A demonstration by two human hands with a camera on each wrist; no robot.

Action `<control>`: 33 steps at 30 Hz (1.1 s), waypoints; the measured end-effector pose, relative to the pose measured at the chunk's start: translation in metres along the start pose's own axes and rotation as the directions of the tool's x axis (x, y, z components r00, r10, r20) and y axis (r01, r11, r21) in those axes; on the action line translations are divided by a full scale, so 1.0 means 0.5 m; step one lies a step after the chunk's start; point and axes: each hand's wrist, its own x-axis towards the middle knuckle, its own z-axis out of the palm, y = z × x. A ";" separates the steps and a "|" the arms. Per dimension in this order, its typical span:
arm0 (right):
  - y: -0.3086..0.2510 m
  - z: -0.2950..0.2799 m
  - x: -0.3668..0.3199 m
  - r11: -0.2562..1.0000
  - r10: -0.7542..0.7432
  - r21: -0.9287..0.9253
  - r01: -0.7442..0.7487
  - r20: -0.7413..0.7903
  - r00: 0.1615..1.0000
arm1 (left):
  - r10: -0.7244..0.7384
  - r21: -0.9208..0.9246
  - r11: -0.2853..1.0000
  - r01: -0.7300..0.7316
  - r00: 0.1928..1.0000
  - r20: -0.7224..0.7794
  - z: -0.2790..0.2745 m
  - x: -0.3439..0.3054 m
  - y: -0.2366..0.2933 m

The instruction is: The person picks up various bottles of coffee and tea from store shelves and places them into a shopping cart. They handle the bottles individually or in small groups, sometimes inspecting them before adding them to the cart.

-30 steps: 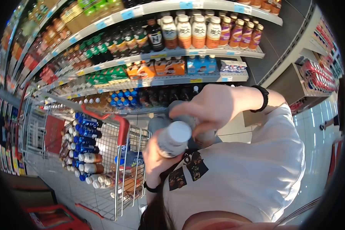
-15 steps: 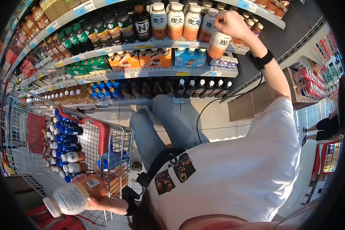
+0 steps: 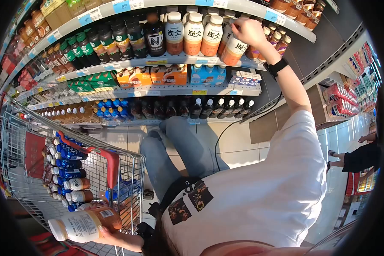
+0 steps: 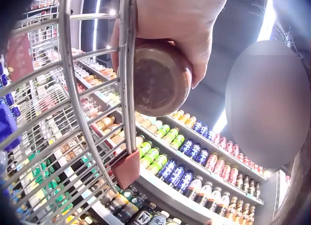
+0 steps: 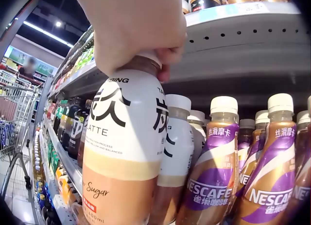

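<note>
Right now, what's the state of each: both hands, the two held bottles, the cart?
right hand: gripping the right bottle by its cap.
right bottle: capped, tilted, at the shelf front.
left hand: holding the left bottle at its base end.
left bottle: capped, lying sideways by the cart.
cart: loaded with bottles.

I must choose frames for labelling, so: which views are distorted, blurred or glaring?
Head view: strong fisheye, the shelves bow, black rim around, light even. Left wrist view: the bottle in the left hand and the cart wires are soft; a ceiling strip glares at upper right. Right wrist view: the latte bottle under the right hand is sharp; the far aisle is blurred.
</note>
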 end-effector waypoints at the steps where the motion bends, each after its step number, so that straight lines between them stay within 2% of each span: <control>1: 0.002 0.006 0.000 1.000 -0.016 -0.009 0.016 -0.019 1.000 | -0.008 0.004 1.000 0.007 1.000 0.012 0.014 0.001 0.015; 4: 0.012 0.030 0.004 0.999 -0.043 -0.021 0.042 -0.045 0.998 | -0.045 0.056 0.997 0.055 0.984 -0.173 0.104 -0.036 0.096; 8: 0.016 0.043 0.011 0.996 -0.087 -0.030 0.085 -0.065 0.994 | -0.053 0.098 0.992 0.076 0.973 -0.223 0.115 -0.037 0.106; 15: 0.012 0.049 0.015 0.995 -0.102 -0.032 0.099 -0.095 0.990 | -0.057 0.119 0.989 0.089 0.967 -0.250 0.120 -0.042 0.107; 21: 0.010 0.049 0.019 0.996 -0.088 -0.006 0.088 -0.088 0.992 | -0.142 0.080 0.984 0.157 0.975 -0.172 0.108 -0.034 0.113; 24: -0.002 0.037 0.018 0.998 -0.051 0.027 0.051 -0.019 0.999 | -0.060 0.144 0.986 0.084 0.984 -0.166 0.109 -0.034 0.106; 26: -0.017 0.026 0.025 0.996 -0.068 0.053 0.068 -0.010 0.998 | -0.060 0.138 0.987 0.084 0.984 -0.165 0.110 -0.035 0.105; 29: -0.047 0.008 0.034 0.992 -0.044 0.114 0.046 -0.021 0.999 | -0.139 0.075 0.985 0.153 0.977 -0.162 0.114 -0.035 0.119; 33: -0.060 0.041 0.058 0.995 -0.049 0.087 0.053 -0.047 0.998 | -0.133 0.078 0.986 0.148 0.976 -0.171 0.143 -0.041 0.141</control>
